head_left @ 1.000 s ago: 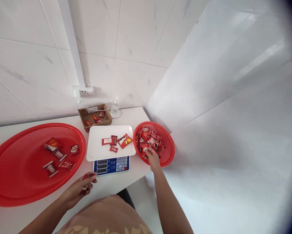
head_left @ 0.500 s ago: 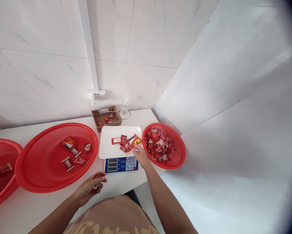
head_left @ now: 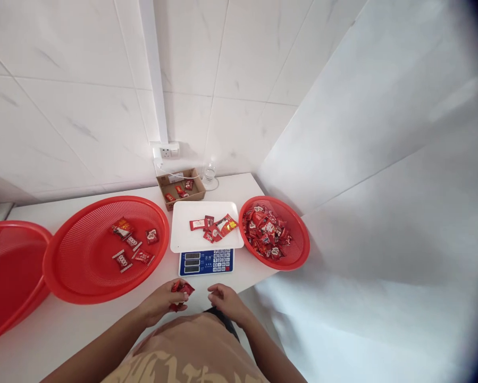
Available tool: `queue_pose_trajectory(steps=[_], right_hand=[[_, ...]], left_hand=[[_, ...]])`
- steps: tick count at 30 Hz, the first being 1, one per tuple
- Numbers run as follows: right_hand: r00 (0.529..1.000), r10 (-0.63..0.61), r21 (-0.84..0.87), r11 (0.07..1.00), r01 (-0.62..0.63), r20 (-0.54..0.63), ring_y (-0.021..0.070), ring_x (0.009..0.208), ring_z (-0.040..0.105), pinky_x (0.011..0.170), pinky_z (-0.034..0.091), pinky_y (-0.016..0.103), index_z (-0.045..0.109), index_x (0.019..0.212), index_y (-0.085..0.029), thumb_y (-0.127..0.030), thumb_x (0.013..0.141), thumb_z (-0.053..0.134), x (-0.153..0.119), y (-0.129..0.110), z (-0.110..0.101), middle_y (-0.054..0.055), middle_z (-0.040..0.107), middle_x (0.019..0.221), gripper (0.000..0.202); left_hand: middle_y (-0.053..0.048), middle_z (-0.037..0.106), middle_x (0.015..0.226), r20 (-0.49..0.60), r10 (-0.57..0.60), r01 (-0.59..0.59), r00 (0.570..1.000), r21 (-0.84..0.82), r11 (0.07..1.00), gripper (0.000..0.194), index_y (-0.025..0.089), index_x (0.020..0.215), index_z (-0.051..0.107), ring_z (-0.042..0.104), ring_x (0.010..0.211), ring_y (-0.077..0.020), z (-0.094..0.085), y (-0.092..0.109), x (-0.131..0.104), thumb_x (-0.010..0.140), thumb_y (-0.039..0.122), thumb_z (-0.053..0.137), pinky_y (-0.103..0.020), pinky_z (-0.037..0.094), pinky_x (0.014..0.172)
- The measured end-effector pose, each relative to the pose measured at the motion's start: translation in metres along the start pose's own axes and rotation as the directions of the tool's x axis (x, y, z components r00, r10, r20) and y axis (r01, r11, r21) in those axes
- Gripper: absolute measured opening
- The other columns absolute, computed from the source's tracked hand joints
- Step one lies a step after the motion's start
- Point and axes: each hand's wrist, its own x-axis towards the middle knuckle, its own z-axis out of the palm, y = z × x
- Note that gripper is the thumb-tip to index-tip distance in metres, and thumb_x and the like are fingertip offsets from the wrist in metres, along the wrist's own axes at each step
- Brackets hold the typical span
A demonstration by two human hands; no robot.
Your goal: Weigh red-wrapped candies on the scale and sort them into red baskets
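Note:
Near the table's front edge, my left hand (head_left: 162,303) is closed around several red candy packets (head_left: 182,291). My right hand (head_left: 227,303) is just to its right, fingers apart, with nothing visible in it. Beyond both hands is a scale with a blue keypad panel (head_left: 207,262) and a white tray (head_left: 183,242). Several red packets (head_left: 212,229) lie on the tray. To the right of the scale stands a red basket (head_left: 302,247) heaped with red packets (head_left: 266,229). A larger red basket (head_left: 79,287) on the left holds several packets (head_left: 123,229).
A small cardboard box (head_left: 196,196) with a few red packets is behind the scale, beside a clear glass object (head_left: 209,173). Another red basket (head_left: 15,319) is at the far left. A wall socket (head_left: 169,152) with a cable is above the box.
My right hand has drawn back from the packets on the tray toward my body. My left hand, still holding packets, has moved right. The hand once visible in the far-left basket is gone.

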Motion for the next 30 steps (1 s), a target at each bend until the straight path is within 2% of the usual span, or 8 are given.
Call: queue_pose_trajectory(steps=[4, 8, 11, 17, 20, 22, 26, 30], right_hand=[[0.992, -0.094, 0.036, 0.995, 0.091, 0.089, 0.0144, 0.072, 0.059, 0.067, 0.045, 0.028, 0.061, 0.099, -0.018, -0.036, 0.076, 0.057, 0.002, -0.025, 0.018, 0.002, 0.064, 0.082, 0.029], [0.99, -0.132, -0.023, 0.991, 0.134, 0.056, 0.015, 0.073, 0.058, 0.068, 0.043, 0.027, 0.063, 0.092, -0.02, -0.035, 0.076, 0.059, 0.001, -0.04, 0.024, 0.001, 0.065, 0.08, 0.022], [0.993, -0.106, -0.028, 0.994, 0.107, 0.057, 0.015, 0.07, 0.057, 0.065, 0.042, 0.026, 0.064, 0.09, -0.02, -0.036, 0.074, 0.061, -0.002, -0.04, 0.025, 0.0, 0.064, 0.076, 0.022], [0.998, -0.055, -0.003, 0.998, 0.055, 0.033, 0.0135, 0.068, 0.054, 0.063, 0.04, 0.025, 0.063, 0.08, -0.018, -0.029, 0.067, 0.065, -0.009, -0.03, 0.031, -0.001, 0.063, 0.074, 0.017], [0.999, -0.033, 0.114, 0.993, 0.032, 0.011, 0.012, 0.062, 0.053, 0.061, 0.041, 0.025, 0.06, 0.081, -0.018, -0.034, 0.067, 0.066, -0.008, -0.027, 0.032, -0.001, 0.061, 0.071, 0.023], [0.999, -0.012, 0.215, 0.976, 0.018, -0.031, 0.0108, 0.059, 0.052, 0.06, 0.041, 0.025, 0.058, 0.082, -0.017, -0.039, 0.066, 0.067, -0.004, -0.027, 0.028, -0.001, 0.06, 0.07, 0.028], [0.972, 0.087, 0.357, 0.934, -0.004, -0.216, 0.0105, 0.061, 0.054, 0.061, 0.042, 0.025, 0.057, 0.083, -0.017, -0.044, 0.062, 0.07, 0.013, -0.036, 0.007, -0.001, 0.06, 0.07, 0.037], [0.94, 0.126, 0.545, 0.835, 0.072, -0.317, 0.0121, 0.069, 0.06, 0.065, 0.047, 0.025, 0.056, 0.095, -0.019, -0.045, 0.064, 0.069, 0.033, -0.059, -0.02, 0.003, 0.063, 0.084, 0.042]], left_hand=[[0.005, 0.054, 0.065, 0.112, 0.006, -0.013, 0.994, 0.063, 0.998, 0.033, 0.019, 0.079, 0.05, 0.05, 0.057, -0.0093, 0.012, 0.0, 0.004, 0.058, 0.029, 0.074, -0.026, 0.042, 0.061], [0.007, 0.053, 0.064, 0.081, 0.002, -0.008, 0.997, 0.07, 0.997, 0.04, 0.021, 0.082, 0.045, 0.049, 0.056, -0.0088, 0.019, 0.0, 0.002, 0.055, 0.027, 0.074, -0.025, 0.039, 0.059], [0.007, 0.053, 0.065, 0.059, -0.011, 0.006, 0.998, 0.078, 0.997, 0.042, 0.021, 0.08, 0.043, 0.049, 0.059, -0.0096, 0.018, 0.0, -0.003, 0.054, 0.026, 0.075, -0.026, 0.04, 0.061], [0.004, 0.055, 0.073, 0.124, -0.043, 0.03, 0.991, 0.106, 0.994, 0.046, 0.021, 0.081, 0.043, 0.056, 0.067, -0.0135, 0.015, -0.003, -0.006, 0.054, 0.035, 0.078, -0.03, 0.043, 0.065], [0.003, 0.056, 0.073, 0.121, -0.014, 0.002, 0.993, 0.099, 0.995, 0.042, 0.02, 0.079, 0.046, 0.055, 0.068, -0.0131, 0.012, -0.005, -0.003, 0.058, 0.042, 0.075, -0.029, 0.043, 0.066], [0.001, 0.058, 0.076, 0.081, 0.017, -0.024, 0.997, 0.088, 0.996, 0.039, 0.02, 0.082, 0.049, 0.054, 0.069, -0.012, 0.009, -0.006, 0.0, 0.063, 0.046, 0.071, -0.027, 0.042, 0.067], [0.001, 0.056, 0.079, -0.07, 0.023, -0.019, 0.997, 0.054, 0.998, 0.04, 0.02, 0.085, 0.051, 0.051, 0.067, -0.0101, 0.002, -0.004, 0.003, 0.061, 0.044, 0.072, -0.025, 0.041, 0.065], [0.004, 0.05, 0.073, -0.083, 0.028, -0.027, 0.996, 0.022, 0.999, 0.038, 0.02, 0.081, 0.05, 0.047, 0.063, -0.0085, -0.003, -0.002, 0.001, 0.06, 0.042, 0.073, -0.024, 0.04, 0.064]])
